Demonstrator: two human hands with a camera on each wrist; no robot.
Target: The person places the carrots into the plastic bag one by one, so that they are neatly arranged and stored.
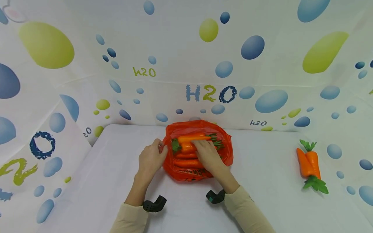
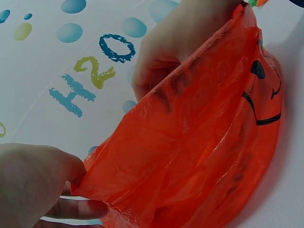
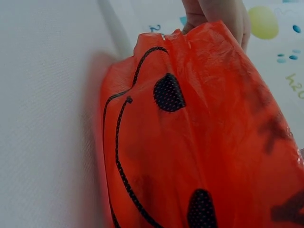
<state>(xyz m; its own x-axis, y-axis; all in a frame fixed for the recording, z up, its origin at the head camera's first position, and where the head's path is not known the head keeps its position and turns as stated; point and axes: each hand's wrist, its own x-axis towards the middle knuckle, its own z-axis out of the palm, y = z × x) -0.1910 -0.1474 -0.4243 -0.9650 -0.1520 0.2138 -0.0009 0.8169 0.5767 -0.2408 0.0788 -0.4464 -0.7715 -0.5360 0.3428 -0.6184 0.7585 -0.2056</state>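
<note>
A red plastic bag [image 1: 227,155] lies spread at the middle of the table with its mouth up. Several orange carrots [image 1: 189,163] with green tops sit inside. At the bag's left rim my left hand [image 1: 151,158] pinches the plastic, and its thumb and fingers [image 2: 78,209] show at the edge in the left wrist view. My right hand [image 1: 208,155] reaches in from the right, its fingers curled over an upper carrot [image 1: 186,148]. Red plastic hides those fingertips in the left wrist view. The right wrist view mostly shows the bag's printed side [image 3: 156,142].
Two carrots [image 1: 313,161] with green leaves lie together on the white table [image 1: 262,168] at the right. Behind stands a white backdrop [image 1: 180,38] with blue and green ovals and H2O lettering. Black wrist cameras [image 1: 154,204] sit at both cuffs.
</note>
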